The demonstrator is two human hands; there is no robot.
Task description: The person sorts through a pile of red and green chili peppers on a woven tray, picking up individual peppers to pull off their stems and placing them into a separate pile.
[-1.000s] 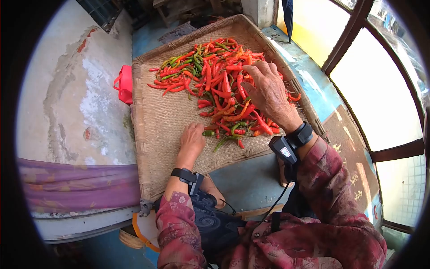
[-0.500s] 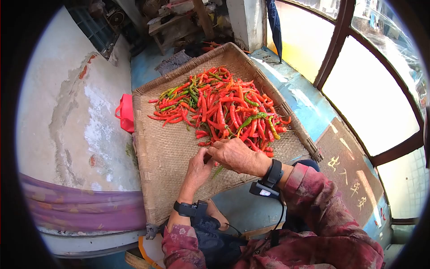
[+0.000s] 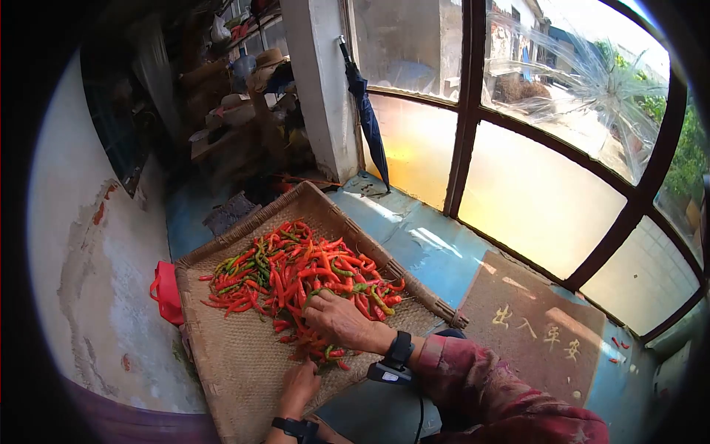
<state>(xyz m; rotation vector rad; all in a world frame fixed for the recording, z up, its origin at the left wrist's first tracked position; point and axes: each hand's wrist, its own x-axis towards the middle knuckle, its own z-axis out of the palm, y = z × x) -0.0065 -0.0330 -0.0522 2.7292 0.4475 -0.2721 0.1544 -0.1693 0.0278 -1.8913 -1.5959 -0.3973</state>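
A heap of red and green chili peppers (image 3: 296, 259) lies in a square woven tray (image 3: 222, 340). My right hand (image 3: 336, 320) reaches over the near side of the heap, its fingers curled down among the peppers. The fingertips are hidden, so whatever they grip does not show. Lower down, close to the near edge of the heap, my left hand (image 3: 299, 386) has its fingers drawn together above the woven surface. Anything it holds is too small to make out. A few red and green peppers lie just beside its fingertips.
A red bag-like thing (image 3: 167, 292) stands between the tray and the left wall. Behind the tray, a dark folded umbrella (image 3: 368, 118) leans by a pillar (image 3: 319, 96). A brown mat (image 3: 518, 325) lies on the right below framed windows (image 3: 540, 177).
My view has tilted up and turned right. My hands, together before, are now apart: the right is at the heap, the left lower beside it.
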